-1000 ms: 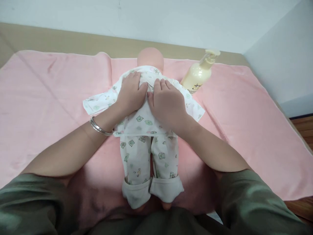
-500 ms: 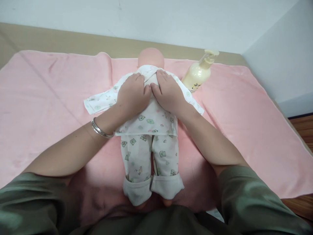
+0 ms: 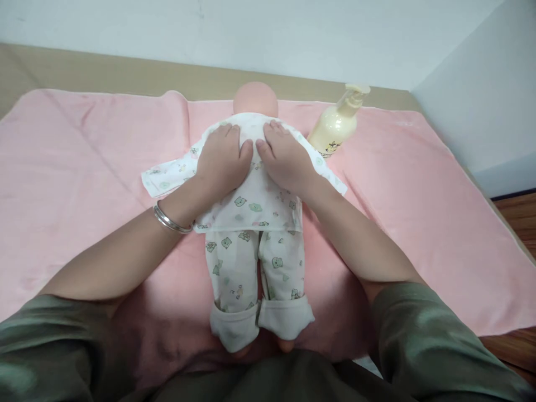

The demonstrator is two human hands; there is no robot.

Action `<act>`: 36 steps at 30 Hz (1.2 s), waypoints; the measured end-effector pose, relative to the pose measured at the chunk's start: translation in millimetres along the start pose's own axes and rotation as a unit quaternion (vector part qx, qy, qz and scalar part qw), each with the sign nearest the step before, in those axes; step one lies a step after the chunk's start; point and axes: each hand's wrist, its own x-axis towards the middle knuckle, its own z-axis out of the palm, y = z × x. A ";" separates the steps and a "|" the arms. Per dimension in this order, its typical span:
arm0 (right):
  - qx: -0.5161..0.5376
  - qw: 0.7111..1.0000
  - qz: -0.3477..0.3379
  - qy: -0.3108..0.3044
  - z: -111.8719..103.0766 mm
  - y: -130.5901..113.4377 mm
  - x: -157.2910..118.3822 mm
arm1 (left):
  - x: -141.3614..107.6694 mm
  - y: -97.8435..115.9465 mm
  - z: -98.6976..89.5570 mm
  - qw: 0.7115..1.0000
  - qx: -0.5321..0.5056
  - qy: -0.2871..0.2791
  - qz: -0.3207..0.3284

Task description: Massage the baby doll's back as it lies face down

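1 left hand [image 3: 221, 159], 1 right hand [image 3: 288, 159], flat, thumbs splayed, on doll's [image 3: 255, 99] shirt [image 3: 250, 212]; apparent step: smoothing; next move likely wants even pressure. Bottle [image 3: 335, 127], shirt's 2 o'clock.

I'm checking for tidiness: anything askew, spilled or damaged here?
No spill or damage shows. The pink blanket bulges in a fold at its far edge, left of the doll's head, breaking the straight line. The pump bottle seems tilted, possibly just lens distortion.
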 end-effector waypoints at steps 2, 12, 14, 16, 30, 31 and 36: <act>0.003 1.000 0.004 0.003 2.6 11.9 10.4 | -10.2 5.9 2.8 1.000 -0.003 0.020 0.024; -0.036 0.999 0.028 0.028 2.7 -11.9 -10.0 | 0.7 0.1 5.9 0.999 -0.039 0.011 0.022; -0.048 0.998 0.034 0.018 1.0 -21.6 -17.3 | 6.4 -0.7 3.1 1.000 -0.022 -0.005 0.003; -0.049 0.998 0.028 0.018 0.4 -27.5 -22.4 | 7.8 -1.1 2.6 1.000 -0.017 -0.003 0.000; 0.038 0.999 -0.014 0.018 9.4 12.4 9.3 | 10.3 -14.3 9.4 0.994 -0.106 0.009 -0.005; 0.045 0.999 -0.013 0.020 9.8 15.0 11.1 | 10.7 -15.0 9.1 0.994 -0.106 0.004 -0.008; 0.040 0.999 0.004 0.010 7.3 12.5 10.1 | 10.4 -12.9 7.7 0.996 -0.084 -0.018 -0.015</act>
